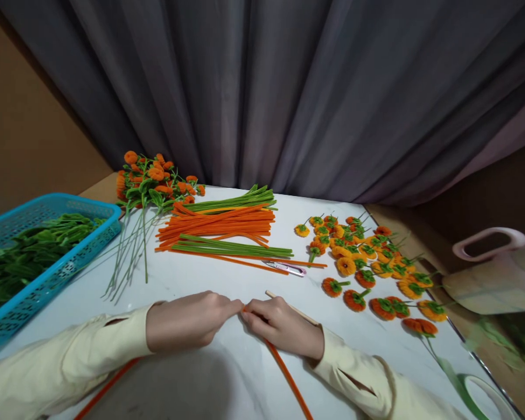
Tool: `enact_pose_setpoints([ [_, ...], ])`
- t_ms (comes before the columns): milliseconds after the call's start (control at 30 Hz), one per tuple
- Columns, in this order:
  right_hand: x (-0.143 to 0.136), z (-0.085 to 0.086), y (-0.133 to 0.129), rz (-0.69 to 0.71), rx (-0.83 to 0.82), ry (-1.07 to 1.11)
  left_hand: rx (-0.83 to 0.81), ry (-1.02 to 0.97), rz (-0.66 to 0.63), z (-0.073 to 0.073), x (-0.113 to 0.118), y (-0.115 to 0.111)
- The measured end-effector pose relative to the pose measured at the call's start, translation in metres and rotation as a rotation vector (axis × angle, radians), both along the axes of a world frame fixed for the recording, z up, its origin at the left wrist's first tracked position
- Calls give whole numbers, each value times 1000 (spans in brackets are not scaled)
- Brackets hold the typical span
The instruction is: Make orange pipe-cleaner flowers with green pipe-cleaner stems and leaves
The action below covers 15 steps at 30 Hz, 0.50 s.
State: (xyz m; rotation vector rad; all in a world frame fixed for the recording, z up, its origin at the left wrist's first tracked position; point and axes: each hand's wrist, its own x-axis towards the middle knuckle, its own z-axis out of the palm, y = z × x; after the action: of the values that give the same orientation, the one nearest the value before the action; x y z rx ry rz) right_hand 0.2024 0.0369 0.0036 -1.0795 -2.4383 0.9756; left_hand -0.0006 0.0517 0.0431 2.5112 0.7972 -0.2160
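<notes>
My left hand (191,321) and my right hand (280,328) meet fingertip to fingertip low over the white tabletop. Both are closed on orange pipe cleaner (289,376); a bit of it shows between the fingertips. One length runs from under my right hand towards the near edge, and another comes out below my left sleeve. Whether these are one piece is hidden by the hands. A thin wooden stick (294,308) lies behind my right hand, partly covered by it. Beyond them are a pile of orange pipe cleaners (219,224) and small thread snips (291,269).
Green pipe cleaners (231,247) lie by the orange pile. A blue basket (81,251) of green leaves stands left, near a bunch of orange flowers (155,175). Several orange and yellow flower heads (345,266), a tape roll (485,396) and a pale pitcher (499,283) are right.
</notes>
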Motion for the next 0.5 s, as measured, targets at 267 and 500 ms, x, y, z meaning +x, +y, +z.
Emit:
enact_pose_setpoints([
  [267, 3, -3, 6, 72, -103, 101, -48, -29, -16, 11, -3, 9],
  [500, 1, -2, 6, -15, -328, 237, 154, -104, -43, -3, 1, 4],
])
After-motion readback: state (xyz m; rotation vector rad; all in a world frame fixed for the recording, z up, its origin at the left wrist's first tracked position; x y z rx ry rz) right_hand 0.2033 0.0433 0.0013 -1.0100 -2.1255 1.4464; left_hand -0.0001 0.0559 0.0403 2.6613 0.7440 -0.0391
